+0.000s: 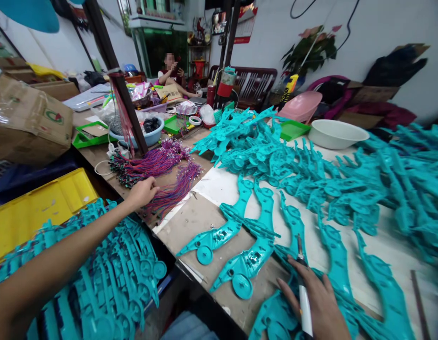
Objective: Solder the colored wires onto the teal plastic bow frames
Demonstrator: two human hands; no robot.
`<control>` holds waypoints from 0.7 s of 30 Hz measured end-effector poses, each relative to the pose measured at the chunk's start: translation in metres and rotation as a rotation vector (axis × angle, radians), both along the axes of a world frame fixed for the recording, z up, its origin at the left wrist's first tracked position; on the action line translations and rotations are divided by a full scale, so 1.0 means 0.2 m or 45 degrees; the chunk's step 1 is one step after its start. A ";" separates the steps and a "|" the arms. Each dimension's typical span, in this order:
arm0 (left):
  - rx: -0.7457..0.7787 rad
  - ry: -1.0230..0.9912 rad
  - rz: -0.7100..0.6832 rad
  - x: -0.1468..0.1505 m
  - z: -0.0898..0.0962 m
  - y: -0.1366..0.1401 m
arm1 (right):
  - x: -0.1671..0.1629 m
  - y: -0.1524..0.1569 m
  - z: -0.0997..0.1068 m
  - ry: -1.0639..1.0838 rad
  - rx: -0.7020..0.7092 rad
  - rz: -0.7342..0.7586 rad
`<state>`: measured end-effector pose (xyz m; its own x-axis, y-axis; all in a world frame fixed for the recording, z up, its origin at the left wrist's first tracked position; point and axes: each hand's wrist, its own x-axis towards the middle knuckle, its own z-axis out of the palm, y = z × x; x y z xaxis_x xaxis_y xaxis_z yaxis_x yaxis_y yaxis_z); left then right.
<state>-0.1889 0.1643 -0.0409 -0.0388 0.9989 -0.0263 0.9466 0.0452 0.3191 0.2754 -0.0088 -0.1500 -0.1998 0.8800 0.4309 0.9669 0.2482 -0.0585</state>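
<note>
My left hand is over the near edge of a bundle of thin red and blue wires. Its fingers are curled together, and their tips and anything between them are hidden. In my right hand is a soldering iron with a white handle, its tip pointing away from me. That hand hovers over or rests on turquoise plastic pieces shaped like bow halves; I cannot tell which. Several such pieces lie in a row, among them a nearer-left turquoise piece with a round disc at its end.
A large heap of turquoise parts covers the table's far side. At lower left, more turquoise parts fill a container beside a yellow tray. A dark post rises behind the wires. A person sits at the back.
</note>
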 end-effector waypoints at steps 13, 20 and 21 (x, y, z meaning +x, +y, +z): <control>-0.426 -0.874 0.457 -0.09 0.14 0.03 | -0.01 0.01 0.00 -0.022 0.060 0.012; -0.718 -0.801 0.267 -0.17 0.15 0.07 | 0.00 0.02 0.01 -0.071 0.034 0.051; -0.741 -0.747 0.212 -0.19 0.14 0.07 | 0.00 0.01 0.01 -0.071 0.033 0.049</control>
